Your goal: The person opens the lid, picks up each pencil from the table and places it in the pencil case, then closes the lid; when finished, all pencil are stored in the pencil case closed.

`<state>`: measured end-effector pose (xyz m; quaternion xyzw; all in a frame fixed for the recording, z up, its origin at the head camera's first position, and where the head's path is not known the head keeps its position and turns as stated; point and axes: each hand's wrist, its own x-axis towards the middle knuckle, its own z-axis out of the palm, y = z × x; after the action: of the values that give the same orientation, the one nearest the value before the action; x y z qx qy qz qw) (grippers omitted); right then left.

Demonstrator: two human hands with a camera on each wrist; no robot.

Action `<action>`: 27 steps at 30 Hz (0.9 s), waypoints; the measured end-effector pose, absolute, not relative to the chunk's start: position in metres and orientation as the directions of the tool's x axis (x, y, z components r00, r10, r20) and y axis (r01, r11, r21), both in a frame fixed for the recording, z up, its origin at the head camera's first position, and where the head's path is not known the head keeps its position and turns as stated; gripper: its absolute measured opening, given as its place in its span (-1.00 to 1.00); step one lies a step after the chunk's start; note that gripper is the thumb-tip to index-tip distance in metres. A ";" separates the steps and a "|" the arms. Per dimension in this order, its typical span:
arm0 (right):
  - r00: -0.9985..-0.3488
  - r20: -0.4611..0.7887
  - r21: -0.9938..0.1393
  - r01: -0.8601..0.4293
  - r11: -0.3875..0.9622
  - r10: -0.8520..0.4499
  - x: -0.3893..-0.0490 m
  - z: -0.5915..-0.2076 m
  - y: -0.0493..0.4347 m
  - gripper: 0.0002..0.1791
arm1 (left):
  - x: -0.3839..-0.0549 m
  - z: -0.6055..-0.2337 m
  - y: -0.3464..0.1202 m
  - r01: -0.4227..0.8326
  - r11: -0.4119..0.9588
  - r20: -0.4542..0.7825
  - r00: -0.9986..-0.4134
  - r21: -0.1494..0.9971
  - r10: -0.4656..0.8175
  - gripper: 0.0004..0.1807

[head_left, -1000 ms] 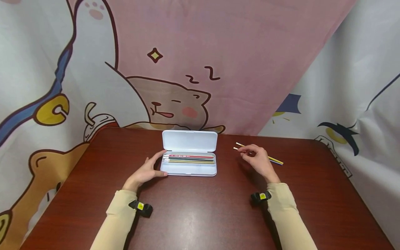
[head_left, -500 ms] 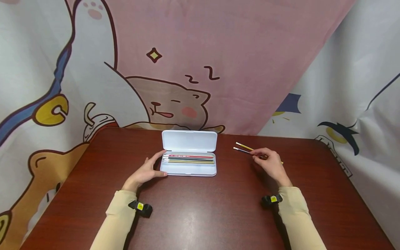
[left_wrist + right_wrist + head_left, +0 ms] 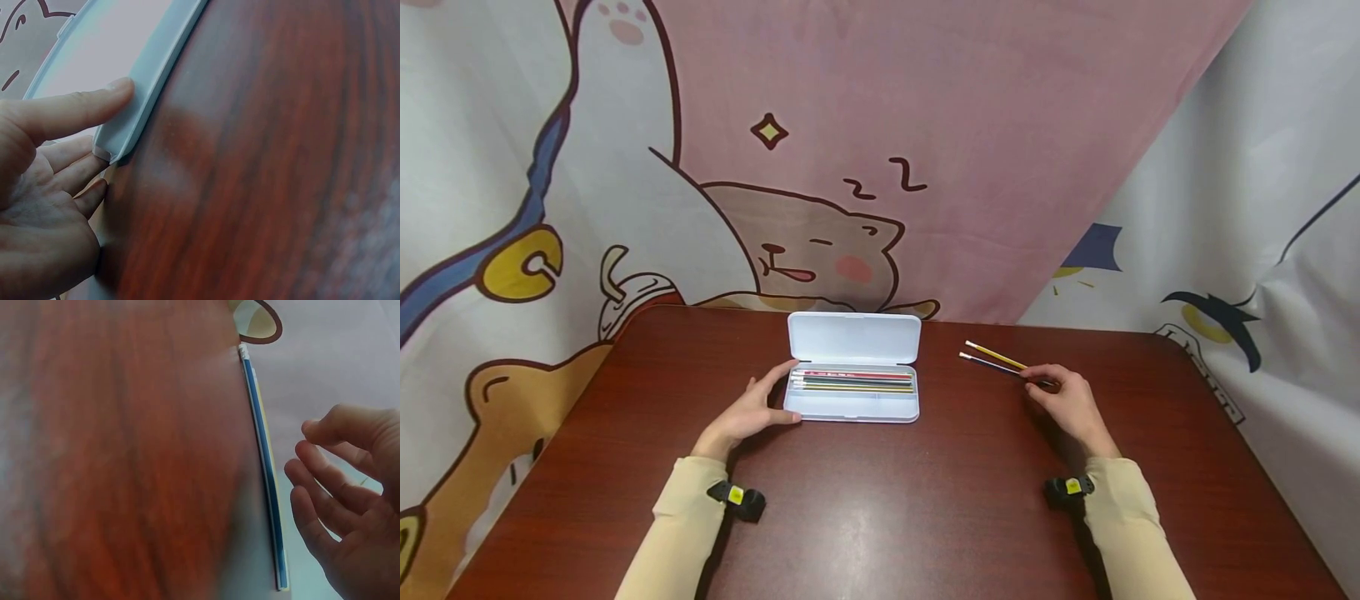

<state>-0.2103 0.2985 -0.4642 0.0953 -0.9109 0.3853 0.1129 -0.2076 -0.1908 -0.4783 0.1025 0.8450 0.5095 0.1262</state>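
Note:
A white pencil case lies with its lid raised, and several pencils rest side by side in its back compartment. My left hand holds the case's left end, thumb on the front rim and index finger by the hinge corner. In the left wrist view the thumb lies over the rim and the other fingers are behind the end. To the right, a yellow pencil and a blue pencil lie together on the table. My right hand hovers at their right ends, fingers loosely bent and holding nothing.
The dark red wooden table ends at a printed cloth behind the case. Black wrist cameras sit on both sleeves, low over the table.
My right hand has slid to the right along the two loose pencils, from near their eraser ends toward their other ends. My left hand and the case have not moved.

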 end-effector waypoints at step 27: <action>-0.988 0.145 -0.638 -0.137 0.758 -0.057 -0.202 -0.469 0.316 -0.79 | -0.207 -0.479 -0.189 0.054 0.462 -0.100 -0.948 0.885 0.303 -0.03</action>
<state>-0.2017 0.3155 -0.4694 0.0520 -0.9358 0.3439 0.0582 -0.2074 -0.1891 -0.4788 0.1056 0.8463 0.5077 0.1223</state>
